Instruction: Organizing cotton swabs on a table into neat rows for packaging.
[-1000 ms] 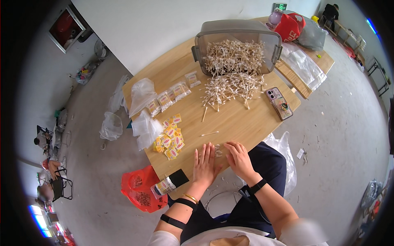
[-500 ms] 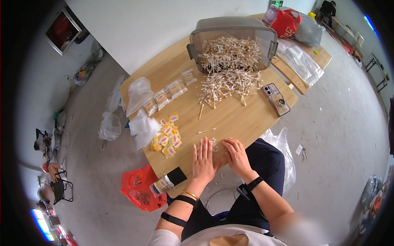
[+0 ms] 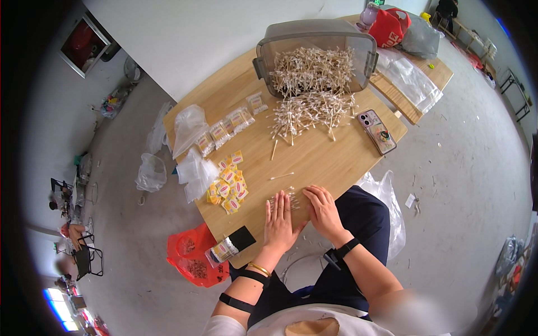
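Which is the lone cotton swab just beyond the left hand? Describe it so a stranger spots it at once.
On the wooden table, find the left hand, laid flat at a small group of swabs. Just beyond it lies a single cotton swab. It sits nearly crosswise, whereas the other stray swab, nearer the big heap, points almost straight away from the hand.

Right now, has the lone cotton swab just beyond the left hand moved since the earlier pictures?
No: judged against the table, the lone cotton swab shows no clear shift.
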A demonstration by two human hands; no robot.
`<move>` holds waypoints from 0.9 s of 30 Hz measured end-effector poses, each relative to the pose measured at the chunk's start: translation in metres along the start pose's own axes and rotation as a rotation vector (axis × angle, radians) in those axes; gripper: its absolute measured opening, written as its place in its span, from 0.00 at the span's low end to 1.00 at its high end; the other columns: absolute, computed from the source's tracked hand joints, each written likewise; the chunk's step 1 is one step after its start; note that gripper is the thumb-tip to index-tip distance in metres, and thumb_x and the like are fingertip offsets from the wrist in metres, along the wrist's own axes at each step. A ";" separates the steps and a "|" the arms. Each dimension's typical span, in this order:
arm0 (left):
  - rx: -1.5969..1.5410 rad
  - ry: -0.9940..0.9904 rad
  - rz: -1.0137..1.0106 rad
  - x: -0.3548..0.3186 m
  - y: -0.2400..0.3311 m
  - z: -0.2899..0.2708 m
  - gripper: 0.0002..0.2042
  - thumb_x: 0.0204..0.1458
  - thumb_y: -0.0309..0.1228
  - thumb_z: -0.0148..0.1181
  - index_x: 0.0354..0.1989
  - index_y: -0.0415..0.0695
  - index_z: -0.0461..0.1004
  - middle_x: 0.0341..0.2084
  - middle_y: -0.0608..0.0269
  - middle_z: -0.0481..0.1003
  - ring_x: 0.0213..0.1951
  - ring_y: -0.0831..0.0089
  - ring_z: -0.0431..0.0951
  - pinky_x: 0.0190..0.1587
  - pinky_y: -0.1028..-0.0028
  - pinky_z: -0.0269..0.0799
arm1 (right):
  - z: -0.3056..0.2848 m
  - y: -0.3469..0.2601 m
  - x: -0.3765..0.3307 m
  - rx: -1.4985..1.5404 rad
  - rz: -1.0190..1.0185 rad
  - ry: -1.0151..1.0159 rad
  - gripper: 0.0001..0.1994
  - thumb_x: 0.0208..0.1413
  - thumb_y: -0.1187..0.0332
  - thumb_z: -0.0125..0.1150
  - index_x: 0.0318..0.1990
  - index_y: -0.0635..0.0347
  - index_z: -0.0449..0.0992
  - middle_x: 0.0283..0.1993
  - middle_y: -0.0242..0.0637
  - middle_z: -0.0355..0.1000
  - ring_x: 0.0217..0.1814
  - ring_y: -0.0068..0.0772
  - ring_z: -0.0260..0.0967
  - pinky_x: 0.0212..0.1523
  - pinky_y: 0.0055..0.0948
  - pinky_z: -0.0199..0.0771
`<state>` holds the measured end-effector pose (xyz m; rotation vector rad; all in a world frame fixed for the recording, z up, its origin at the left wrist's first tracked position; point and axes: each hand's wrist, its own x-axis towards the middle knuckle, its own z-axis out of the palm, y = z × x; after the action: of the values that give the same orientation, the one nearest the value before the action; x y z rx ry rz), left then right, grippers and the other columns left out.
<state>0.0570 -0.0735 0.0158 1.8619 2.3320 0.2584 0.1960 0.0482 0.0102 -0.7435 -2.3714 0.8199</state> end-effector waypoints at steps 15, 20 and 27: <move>-0.019 0.093 -0.253 -0.016 -0.028 0.013 0.47 0.62 0.64 0.31 0.73 0.30 0.40 0.74 0.39 0.42 0.76 0.51 0.36 0.75 0.48 0.24 | 0.033 -0.020 0.019 -0.324 -0.098 -0.225 0.48 0.55 0.44 0.58 0.73 0.70 0.49 0.78 0.53 0.43 0.82 0.47 0.36 0.79 0.43 0.34; -0.043 0.124 -0.269 -0.012 -0.024 0.016 0.48 0.61 0.65 0.29 0.72 0.27 0.42 0.74 0.37 0.42 0.76 0.50 0.36 0.74 0.47 0.25 | 0.047 -0.024 0.019 -0.357 -0.131 -0.237 0.45 0.58 0.45 0.54 0.72 0.72 0.49 0.77 0.55 0.44 0.82 0.49 0.36 0.79 0.44 0.35; -0.163 0.031 -0.078 -0.004 -0.026 0.004 0.45 0.62 0.65 0.32 0.74 0.35 0.43 0.75 0.46 0.44 0.76 0.53 0.42 0.74 0.47 0.32 | 0.039 -0.025 0.022 -0.442 -0.144 -0.286 0.44 0.57 0.50 0.57 0.72 0.71 0.48 0.78 0.55 0.43 0.82 0.49 0.36 0.79 0.43 0.35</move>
<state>0.0338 -0.0830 0.0061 1.6993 2.3202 0.4564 0.1479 0.0302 0.0067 -0.6434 -2.8728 0.3589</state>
